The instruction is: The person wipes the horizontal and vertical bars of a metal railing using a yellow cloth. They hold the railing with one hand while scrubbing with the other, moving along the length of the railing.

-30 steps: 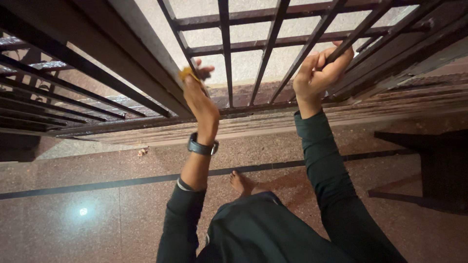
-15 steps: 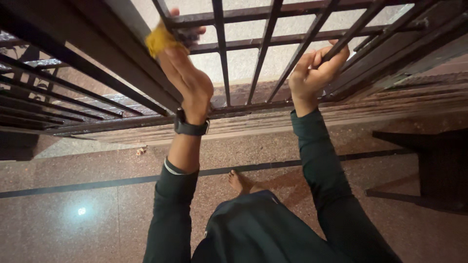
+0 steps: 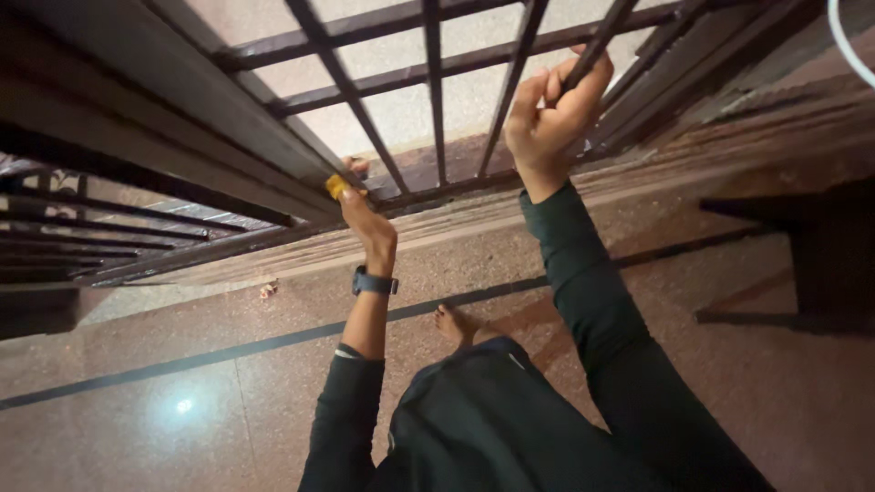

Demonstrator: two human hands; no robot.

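A dark metal window grille (image 3: pixel 428 100) with upright and cross bars fills the top of the view. My left hand (image 3: pixel 365 219) grips a small yellow cloth (image 3: pixel 336 186) and presses it against the lower end of one upright bar, close to the bottom rail. A dark watch sits on that wrist. My right hand (image 3: pixel 551 114) is wrapped around another upright bar (image 3: pixel 592 50) farther right and higher up. Both arms wear dark green sleeves.
A stone sill (image 3: pixel 638 182) runs under the grille. A dark wooden chair or stool (image 3: pixel 811 264) stands at the right. My bare foot (image 3: pixel 453 325) rests on the polished speckled floor beside a dark inlay stripe (image 3: pixel 228 351). A small scrap (image 3: pixel 267 291) lies by the wall.
My left hand has slid the yellow cloth down the bar from the upper cross rail to near the bottom rail. My right hand keeps its grip on its bar. The view has tilted slightly.
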